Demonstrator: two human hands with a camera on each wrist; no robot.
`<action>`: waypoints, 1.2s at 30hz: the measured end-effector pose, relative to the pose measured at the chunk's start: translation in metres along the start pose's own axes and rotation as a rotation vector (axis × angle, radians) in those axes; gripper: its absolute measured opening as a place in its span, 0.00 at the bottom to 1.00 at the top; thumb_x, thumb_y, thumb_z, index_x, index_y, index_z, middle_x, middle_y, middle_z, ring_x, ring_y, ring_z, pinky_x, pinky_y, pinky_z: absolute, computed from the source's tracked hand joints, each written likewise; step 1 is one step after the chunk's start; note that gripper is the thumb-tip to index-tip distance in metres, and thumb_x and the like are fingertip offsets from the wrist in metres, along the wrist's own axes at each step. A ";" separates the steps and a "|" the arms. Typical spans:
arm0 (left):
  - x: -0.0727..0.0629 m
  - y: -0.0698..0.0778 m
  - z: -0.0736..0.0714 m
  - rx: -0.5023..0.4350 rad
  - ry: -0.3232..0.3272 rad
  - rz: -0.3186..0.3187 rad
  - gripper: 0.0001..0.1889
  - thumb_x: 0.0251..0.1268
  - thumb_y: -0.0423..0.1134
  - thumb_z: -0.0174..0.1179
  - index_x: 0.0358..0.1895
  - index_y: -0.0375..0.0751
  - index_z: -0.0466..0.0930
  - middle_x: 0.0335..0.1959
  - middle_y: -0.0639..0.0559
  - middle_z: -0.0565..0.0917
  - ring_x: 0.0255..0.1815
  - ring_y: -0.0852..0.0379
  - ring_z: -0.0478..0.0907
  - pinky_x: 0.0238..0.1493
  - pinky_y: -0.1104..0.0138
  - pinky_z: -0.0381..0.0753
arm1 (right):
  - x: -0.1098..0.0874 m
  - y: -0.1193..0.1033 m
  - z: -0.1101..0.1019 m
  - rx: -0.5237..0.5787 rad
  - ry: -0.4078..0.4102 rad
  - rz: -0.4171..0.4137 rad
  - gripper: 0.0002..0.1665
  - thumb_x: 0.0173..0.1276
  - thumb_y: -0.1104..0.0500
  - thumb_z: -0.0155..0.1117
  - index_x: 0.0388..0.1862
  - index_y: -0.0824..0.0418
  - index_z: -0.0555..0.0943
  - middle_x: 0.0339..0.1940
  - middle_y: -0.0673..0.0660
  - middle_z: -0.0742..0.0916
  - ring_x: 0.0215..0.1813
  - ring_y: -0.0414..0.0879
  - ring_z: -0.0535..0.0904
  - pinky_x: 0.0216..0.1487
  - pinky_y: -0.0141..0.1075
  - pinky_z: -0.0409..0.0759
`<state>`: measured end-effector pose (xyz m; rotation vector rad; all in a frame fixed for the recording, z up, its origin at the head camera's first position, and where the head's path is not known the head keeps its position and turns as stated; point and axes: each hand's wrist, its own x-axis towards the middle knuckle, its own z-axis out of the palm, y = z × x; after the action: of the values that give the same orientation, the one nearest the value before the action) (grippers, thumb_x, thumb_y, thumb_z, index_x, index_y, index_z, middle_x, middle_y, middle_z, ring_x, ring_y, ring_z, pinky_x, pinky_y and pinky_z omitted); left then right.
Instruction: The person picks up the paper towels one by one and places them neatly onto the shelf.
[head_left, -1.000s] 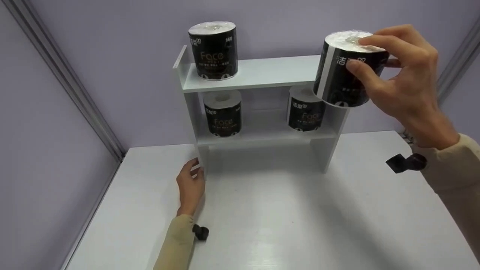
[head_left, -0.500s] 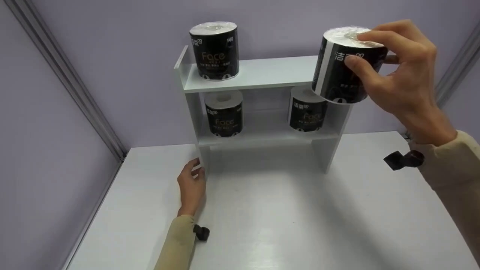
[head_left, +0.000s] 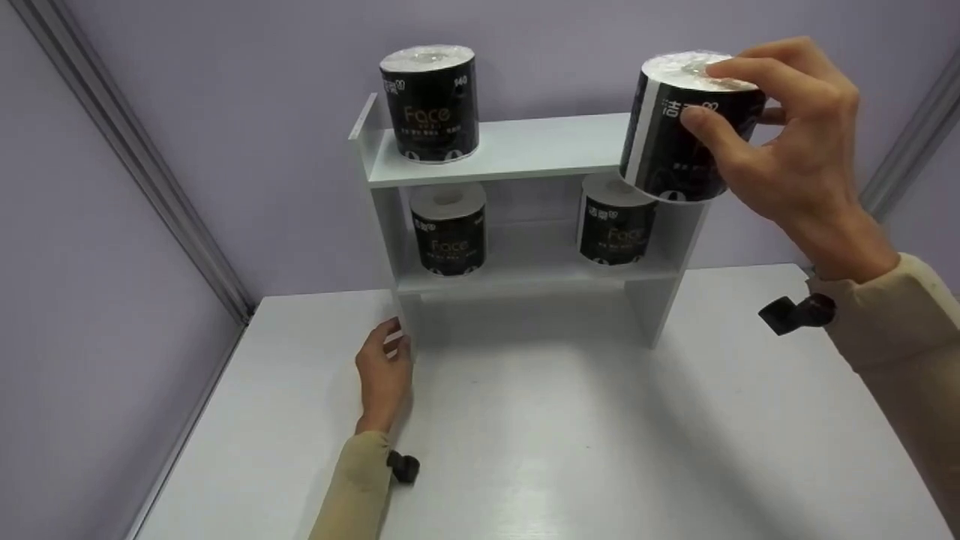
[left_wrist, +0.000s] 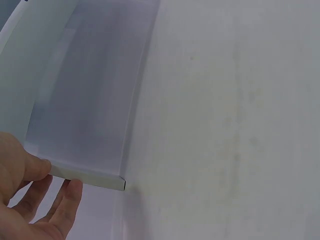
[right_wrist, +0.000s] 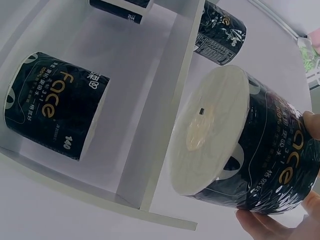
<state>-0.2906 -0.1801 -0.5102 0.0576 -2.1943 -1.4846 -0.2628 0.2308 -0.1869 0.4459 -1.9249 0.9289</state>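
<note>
My right hand (head_left: 799,139) grips a wrapped toilet roll (head_left: 679,139) with a black label. Thumb on its near side, fingers over its top and far side, I hold it in the air at the right end of the white shelf (head_left: 540,142). In the right wrist view the roll's pale underside (right_wrist: 210,130) is tilted toward the camera, close to the top board. Low on the shelf's left side, my left hand (head_left: 384,375) pinches the edge of the side panel (left_wrist: 90,177) between thumb and fingers. A similar roll (head_left: 429,105) stands upright on the top board's left end.
On the middle board stand two more rolls, one at the left (head_left: 450,232) and one at the right (head_left: 615,225). The shelf rests on a white table (head_left: 510,442) against a pale wall (head_left: 300,150). A metal frame post (head_left: 150,165) runs along the left.
My right hand has carried the toilet roll slightly left and upward in the head view. The left hand stays on the side panel, and the other rolls keep their places.
</note>
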 end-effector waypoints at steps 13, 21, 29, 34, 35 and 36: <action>0.000 0.001 -0.001 -0.015 0.006 0.026 0.20 0.78 0.27 0.60 0.69 0.29 0.78 0.65 0.35 0.82 0.60 0.39 0.85 0.61 0.51 0.88 | 0.007 0.009 0.007 0.004 0.024 0.026 0.20 0.60 0.58 0.79 0.51 0.63 0.92 0.45 0.34 0.80 0.51 0.33 0.78 0.44 0.17 0.80; 0.001 -0.001 -0.001 -0.009 0.007 0.029 0.19 0.78 0.26 0.60 0.68 0.28 0.78 0.64 0.34 0.82 0.60 0.37 0.85 0.60 0.51 0.88 | 0.009 0.013 0.014 -0.017 0.026 0.019 0.20 0.60 0.57 0.80 0.52 0.60 0.92 0.46 0.33 0.79 0.51 0.32 0.77 0.43 0.20 0.78; 0.000 0.001 -0.001 0.005 0.001 0.007 0.20 0.79 0.28 0.60 0.69 0.29 0.77 0.65 0.35 0.82 0.62 0.39 0.85 0.61 0.53 0.88 | 0.014 0.015 0.018 -0.018 0.024 0.026 0.20 0.61 0.56 0.80 0.52 0.60 0.92 0.47 0.33 0.79 0.52 0.33 0.76 0.45 0.22 0.78; -0.001 0.001 0.000 0.001 -0.004 0.005 0.20 0.79 0.29 0.60 0.70 0.30 0.77 0.65 0.35 0.82 0.62 0.39 0.85 0.61 0.52 0.88 | 0.017 0.017 0.023 -0.031 0.023 0.026 0.20 0.61 0.55 0.79 0.52 0.60 0.92 0.46 0.32 0.78 0.52 0.32 0.75 0.44 0.23 0.77; -0.001 0.001 0.000 0.001 -0.005 0.007 0.20 0.79 0.29 0.60 0.70 0.30 0.77 0.65 0.35 0.82 0.62 0.39 0.85 0.61 0.52 0.88 | 0.017 0.017 0.024 -0.034 0.023 0.025 0.20 0.61 0.55 0.79 0.52 0.60 0.92 0.46 0.32 0.78 0.52 0.32 0.75 0.44 0.24 0.76; -0.001 0.001 0.000 0.000 -0.006 0.007 0.20 0.79 0.29 0.60 0.70 0.30 0.77 0.65 0.35 0.82 0.62 0.39 0.85 0.61 0.52 0.88 | 0.018 0.017 0.025 -0.035 0.023 0.025 0.20 0.61 0.55 0.79 0.52 0.60 0.92 0.46 0.31 0.77 0.52 0.32 0.74 0.44 0.24 0.76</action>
<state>-0.2898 -0.1792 -0.5095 0.0452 -2.1973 -1.4828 -0.2972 0.2246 -0.1864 0.3900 -1.9269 0.9115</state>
